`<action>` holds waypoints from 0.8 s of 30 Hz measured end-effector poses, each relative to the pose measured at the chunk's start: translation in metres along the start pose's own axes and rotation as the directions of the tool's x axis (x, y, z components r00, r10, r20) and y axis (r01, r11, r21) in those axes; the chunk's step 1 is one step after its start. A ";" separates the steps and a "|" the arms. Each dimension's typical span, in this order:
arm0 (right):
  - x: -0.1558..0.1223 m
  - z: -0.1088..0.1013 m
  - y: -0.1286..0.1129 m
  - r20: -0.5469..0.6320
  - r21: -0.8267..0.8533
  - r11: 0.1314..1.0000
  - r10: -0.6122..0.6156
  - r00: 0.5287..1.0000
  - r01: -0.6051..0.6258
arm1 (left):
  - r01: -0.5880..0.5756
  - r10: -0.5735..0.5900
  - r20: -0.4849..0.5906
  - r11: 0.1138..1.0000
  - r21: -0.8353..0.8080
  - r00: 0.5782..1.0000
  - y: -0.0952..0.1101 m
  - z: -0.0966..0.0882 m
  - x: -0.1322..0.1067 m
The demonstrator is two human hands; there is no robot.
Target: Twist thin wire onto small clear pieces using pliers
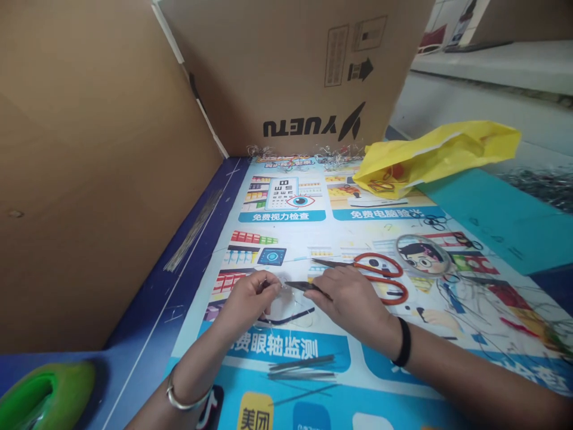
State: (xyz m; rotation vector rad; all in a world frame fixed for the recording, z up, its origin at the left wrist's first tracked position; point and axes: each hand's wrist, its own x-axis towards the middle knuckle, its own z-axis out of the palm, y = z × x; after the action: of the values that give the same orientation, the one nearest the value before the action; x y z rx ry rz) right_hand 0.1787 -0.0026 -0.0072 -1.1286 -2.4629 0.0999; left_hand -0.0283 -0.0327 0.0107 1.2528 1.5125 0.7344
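My left hand (248,297) is pinched closed on the clear rim of a pair of eyeglasses (286,310) that rests on the printed poster mat (286,352). A silver bangle sits on that wrist. My right hand (353,295) is closed round dark pointed pliers (304,287) whose tip points left at the glasses frame near my left fingers. That wrist carries a black band. The lenses are clear and hard to make out.
Red-handled scissors (380,276) lie just right of my right hand, a round magnifier (423,254) beyond them. Thin dark wires (302,365) lie in front. A yellow bag (430,155), cardboard walls (89,179) and a green object (45,397) surround the mat.
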 end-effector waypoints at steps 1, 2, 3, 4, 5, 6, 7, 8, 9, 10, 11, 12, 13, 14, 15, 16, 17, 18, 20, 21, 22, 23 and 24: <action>0.000 0.000 0.000 0.006 -0.003 1.000 0.001 1.000 -0.001 | 0.005 -0.005 0.006 1.000 0.007 1.000 0.000 0.000 0.000; 0.000 0.000 0.000 0.012 -0.008 1.000 0.003 1.000 -0.003 | 0.012 -0.013 0.012 1.000 0.016 1.000 0.001 0.000 0.000; -0.001 0.000 -0.001 0.019 -0.012 1.000 0.006 1.000 -0.006 | 0.020 -0.020 0.017 0.999 0.025 1.000 0.001 0.000 0.000; -0.001 0.000 -0.001 0.023 -0.014 1.000 0.009 1.000 -0.009 | 0.027 -0.027 0.022 0.999 0.036 0.999 0.002 0.000 0.000; -0.001 0.001 -0.001 0.025 -0.015 1.000 0.013 1.000 -0.012 | 0.032 -0.033 0.024 0.998 0.046 0.999 0.002 0.000 0.000; -0.001 0.001 -0.001 0.027 -0.014 1.000 0.016 1.000 -0.016 | 0.033 -0.034 0.023 0.998 0.053 0.999 0.003 0.001 0.000; -0.001 0.001 -0.001 0.029 -0.012 1.000 0.020 0.999 -0.020 | 0.031 -0.033 0.022 0.998 0.055 0.999 0.002 0.001 0.000; -0.001 0.001 -0.001 0.032 -0.010 1.000 0.022 0.999 -0.022 | 0.028 -0.029 0.016 0.998 0.053 0.999 0.002 0.001 0.001; -0.001 0.001 -0.001 0.033 -0.008 1.000 0.024 0.999 -0.023 | 0.025 -0.025 0.011 0.999 0.048 1.000 0.001 0.001 0.001; -0.001 0.001 0.000 0.033 -0.005 1.000 0.025 0.999 -0.025 | 0.023 -0.023 0.006 0.999 0.036 1.000 0.000 0.002 0.001; -0.001 0.000 0.000 0.030 0.000 1.000 0.026 0.999 -0.026 | 0.020 -0.020 0.002 1.000 0.020 1.000 0.000 0.002 0.002; -0.001 0.000 0.000 0.029 0.008 1.000 0.027 0.999 -0.027 | 0.017 -0.017 0.002 1.000 0.000 1.000 -0.001 0.001 0.002; 0.000 0.000 0.000 0.027 0.016 0.999 0.028 0.999 -0.028 | 0.015 -0.015 0.005 1.000 -0.022 1.000 -0.001 0.001 0.002; 0.000 0.000 0.000 0.027 0.025 0.999 0.029 0.999 -0.030 | 0.012 -0.012 0.009 0.999 -0.046 1.000 -0.001 0.001 0.001; 0.000 -0.001 0.001 0.031 0.032 0.999 0.031 0.999 -0.032 | 0.013 -0.012 0.019 0.998 -0.066 1.000 -0.001 0.001 0.001; 0.000 -0.001 0.001 0.038 0.038 0.999 0.033 0.999 -0.034 | 0.016 -0.013 0.030 0.997 -0.081 0.999 0.000 0.001 0.001; 0.000 0.000 0.001 0.047 0.043 0.998 0.034 0.998 -0.036 | 0.020 -0.016 0.039 0.996 -0.091 0.999 -0.001 0.001 0.000; 0.000 0.000 0.001 0.055 0.046 0.998 0.035 0.998 -0.037 | 0.023 -0.019 0.046 0.995 -0.097 0.999 -0.001 0.001 0.000; 0.000 0.000 0.000 0.066 0.052 0.998 0.036 0.997 -0.040 | 0.021 -0.016 0.050 0.994 -0.105 0.999 -0.002 0.002 -0.001; 0.000 0.000 0.000 0.066 0.055 0.998 0.036 0.997 -0.039 | 0.016 -0.011 0.049 0.994 -0.110 0.999 -0.002 0.002 -0.001; 0.000 0.000 0.000 0.064 0.057 0.998 0.036 0.997 -0.039 | 0.010 -0.004 0.045 0.993 -0.115 0.999 -0.002 0.002 -0.002; 0.000 0.000 0.000 0.062 0.059 0.997 0.036 0.997 -0.039 | 0.002 0.003 0.044 0.993 -0.118 0.999 -0.001 0.003 -0.002; 0.000 -0.001 0.000 0.061 0.060 0.997 0.036 0.997 -0.040 | -0.007 0.012 0.044 0.993 -0.117 0.999 -0.001 0.003 -0.002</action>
State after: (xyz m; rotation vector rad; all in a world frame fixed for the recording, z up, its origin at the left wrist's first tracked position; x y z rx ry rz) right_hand 0.1789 -0.0024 -0.0066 -1.1627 -2.4735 0.2219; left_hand -0.0260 -0.0349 0.0098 1.1820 1.4082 0.7852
